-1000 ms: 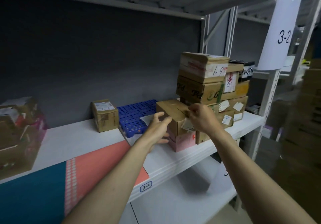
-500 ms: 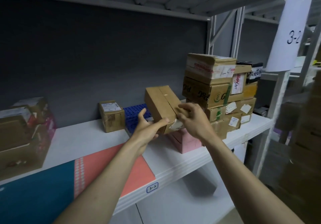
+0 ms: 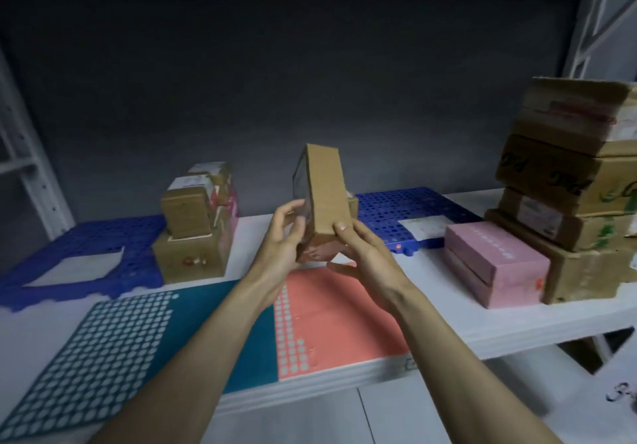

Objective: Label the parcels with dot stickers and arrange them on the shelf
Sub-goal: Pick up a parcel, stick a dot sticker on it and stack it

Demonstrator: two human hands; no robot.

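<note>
You hold a brown cardboard parcel [image 3: 324, 188] up on end at frame centre, above the white shelf [image 3: 517, 319]. Your left hand [image 3: 281, 243] cups its left side low down, fingers curled round the edge. Your right hand [image 3: 365, 254] grips the bottom right corner, thumb pressed on the front face, other fingers curled underneath. The parcel is off the shelf surface, tilted slightly, narrow face toward you (lower end looks reddish, blurry).

Under your forearms, lower left of the frame: a teal dot sticker sheet [image 3: 103, 350] lies flat on the shelf, and touching it on the right is a coral dot sticker sheet [image 3: 337, 326], mostly peeled.

Left of centre: a small stack of brown parcels [image 3: 193, 233] sits partly on a blue perforated mat [image 3: 79, 247]; a white paper lies on that mat.

Right of centre: a second blue perforated mat [image 3: 403, 209] behind your right hand, with a white label sheet on it. Just beside it, a pink box [image 3: 496, 264] lies on the shelf. At the right edge, a tall stack of brown cartons [image 3: 568, 181], touching the pink box's far side (text on them too blurred to read).

Dark grey back wall [image 3: 275, 81] behind everything.
</note>
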